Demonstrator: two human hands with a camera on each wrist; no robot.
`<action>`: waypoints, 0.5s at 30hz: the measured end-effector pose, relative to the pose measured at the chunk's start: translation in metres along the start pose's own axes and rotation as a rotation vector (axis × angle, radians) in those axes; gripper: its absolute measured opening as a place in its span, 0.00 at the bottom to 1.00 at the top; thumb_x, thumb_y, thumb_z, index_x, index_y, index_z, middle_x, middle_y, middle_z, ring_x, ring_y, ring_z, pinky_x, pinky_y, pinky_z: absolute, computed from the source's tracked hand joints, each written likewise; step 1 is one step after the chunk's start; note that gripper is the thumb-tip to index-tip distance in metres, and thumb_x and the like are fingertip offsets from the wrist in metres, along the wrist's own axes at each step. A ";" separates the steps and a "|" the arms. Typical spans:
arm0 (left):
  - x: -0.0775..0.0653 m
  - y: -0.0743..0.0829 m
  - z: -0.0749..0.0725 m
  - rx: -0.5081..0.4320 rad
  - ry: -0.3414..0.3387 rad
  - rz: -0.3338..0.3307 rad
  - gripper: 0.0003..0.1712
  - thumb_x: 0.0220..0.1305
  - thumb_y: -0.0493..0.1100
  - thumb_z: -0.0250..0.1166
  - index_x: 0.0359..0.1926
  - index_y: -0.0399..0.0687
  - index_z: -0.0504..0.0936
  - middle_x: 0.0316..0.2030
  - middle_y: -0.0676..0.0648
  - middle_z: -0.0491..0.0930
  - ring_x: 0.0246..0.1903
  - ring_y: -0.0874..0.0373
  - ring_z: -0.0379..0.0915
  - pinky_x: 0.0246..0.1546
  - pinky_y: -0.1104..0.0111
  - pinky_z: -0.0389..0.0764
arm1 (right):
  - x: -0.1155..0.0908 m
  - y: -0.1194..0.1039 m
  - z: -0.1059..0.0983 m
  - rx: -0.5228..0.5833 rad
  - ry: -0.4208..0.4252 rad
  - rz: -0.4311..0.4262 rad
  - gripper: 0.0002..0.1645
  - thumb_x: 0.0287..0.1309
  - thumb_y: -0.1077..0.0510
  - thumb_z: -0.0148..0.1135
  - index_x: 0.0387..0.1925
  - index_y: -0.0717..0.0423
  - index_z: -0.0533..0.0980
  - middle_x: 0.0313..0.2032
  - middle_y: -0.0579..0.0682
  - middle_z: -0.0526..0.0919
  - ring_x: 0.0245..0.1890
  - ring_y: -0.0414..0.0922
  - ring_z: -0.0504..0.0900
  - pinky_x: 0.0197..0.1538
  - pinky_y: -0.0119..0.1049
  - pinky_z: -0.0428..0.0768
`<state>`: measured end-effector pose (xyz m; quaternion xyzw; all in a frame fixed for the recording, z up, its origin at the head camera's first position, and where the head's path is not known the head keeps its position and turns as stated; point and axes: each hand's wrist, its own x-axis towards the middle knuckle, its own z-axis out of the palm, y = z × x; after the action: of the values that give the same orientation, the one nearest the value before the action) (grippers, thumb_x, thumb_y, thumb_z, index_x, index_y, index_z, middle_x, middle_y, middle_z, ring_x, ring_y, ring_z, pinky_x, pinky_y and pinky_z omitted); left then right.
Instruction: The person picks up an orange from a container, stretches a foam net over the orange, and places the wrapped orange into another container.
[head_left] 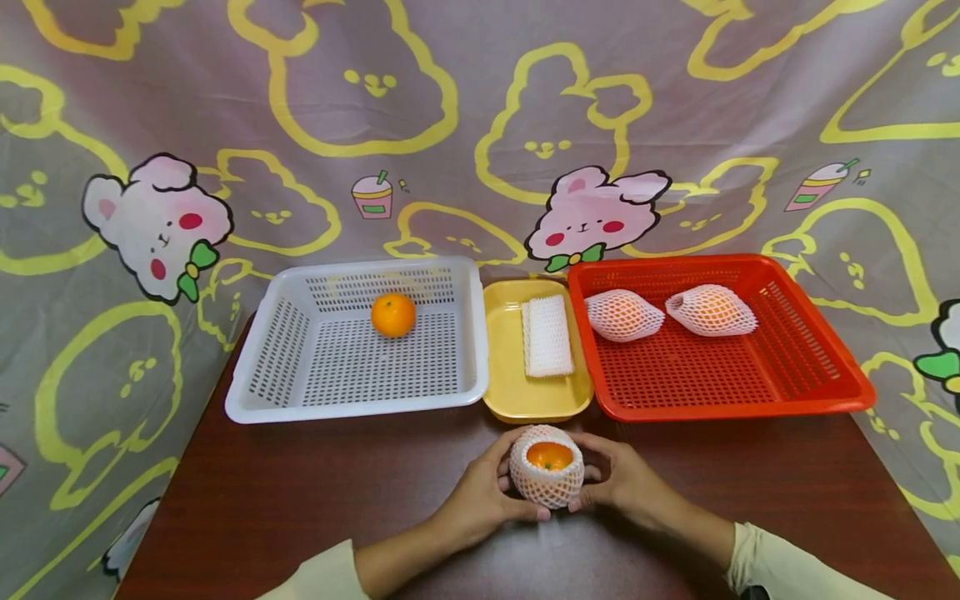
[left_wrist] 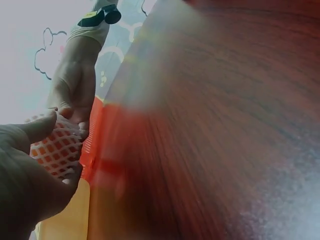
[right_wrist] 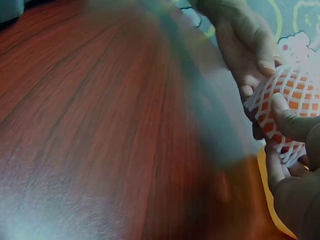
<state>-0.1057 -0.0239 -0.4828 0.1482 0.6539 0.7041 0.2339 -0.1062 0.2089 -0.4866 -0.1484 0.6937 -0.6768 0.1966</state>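
Between my two hands is an orange (head_left: pixel 550 456) in a white foam net sleeve (head_left: pixel 546 487), its top showing through the sleeve's round opening. My left hand (head_left: pixel 480 497) grips it from the left, thumb at the front. From the right my right hand (head_left: pixel 624 481) holds it, thumb also near the front. In the left wrist view the netted orange (left_wrist: pixel 57 145) is partly covered by the left hand (left_wrist: pixel 30 175). The right wrist view shows the right thumb pressing on the net (right_wrist: pixel 295 100), with the left hand (right_wrist: pixel 250 45) at the far side.
A white basket (head_left: pixel 352 412) at the left holds one bare orange (head_left: pixel 393 315). In the middle, a yellow tray (head_left: pixel 504 392) carries a stack of flat foam nets (head_left: pixel 547 336). The red basket (head_left: pixel 720 407) at the right contains two netted oranges (head_left: pixel 711 311). Patterned cloth hangs behind the table.
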 end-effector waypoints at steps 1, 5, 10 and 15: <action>0.001 0.000 0.000 -0.019 0.005 -0.001 0.53 0.39 0.25 0.75 0.67 0.54 0.63 0.61 0.41 0.70 0.53 0.52 0.75 0.48 0.68 0.81 | 0.001 -0.001 0.000 0.029 -0.007 0.006 0.52 0.36 0.71 0.75 0.64 0.79 0.58 0.60 0.73 0.68 0.49 0.38 0.80 0.46 0.34 0.83; 0.004 -0.001 0.001 -0.072 0.042 0.018 0.54 0.35 0.19 0.73 0.66 0.48 0.65 0.60 0.40 0.71 0.54 0.53 0.74 0.50 0.68 0.80 | 0.004 -0.002 -0.002 0.131 -0.032 0.018 0.51 0.40 0.72 0.73 0.63 0.82 0.54 0.57 0.61 0.76 0.50 0.39 0.81 0.48 0.35 0.83; 0.007 -0.002 0.003 -0.068 0.082 0.058 0.53 0.34 0.20 0.74 0.65 0.46 0.66 0.60 0.40 0.72 0.58 0.52 0.72 0.56 0.69 0.77 | 0.008 -0.002 -0.002 0.191 -0.048 -0.008 0.47 0.44 0.73 0.70 0.63 0.82 0.55 0.52 0.47 0.81 0.49 0.42 0.82 0.47 0.36 0.83; 0.007 0.000 0.004 -0.124 0.085 0.061 0.50 0.37 0.20 0.73 0.64 0.43 0.67 0.58 0.36 0.74 0.52 0.51 0.77 0.49 0.63 0.82 | 0.009 -0.002 0.000 0.144 -0.016 -0.014 0.39 0.47 0.74 0.66 0.59 0.86 0.59 0.43 0.43 0.85 0.42 0.40 0.84 0.42 0.36 0.85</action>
<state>-0.1096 -0.0173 -0.4832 0.1230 0.6137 0.7556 0.1931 -0.1139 0.2043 -0.4855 -0.1444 0.6405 -0.7251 0.2076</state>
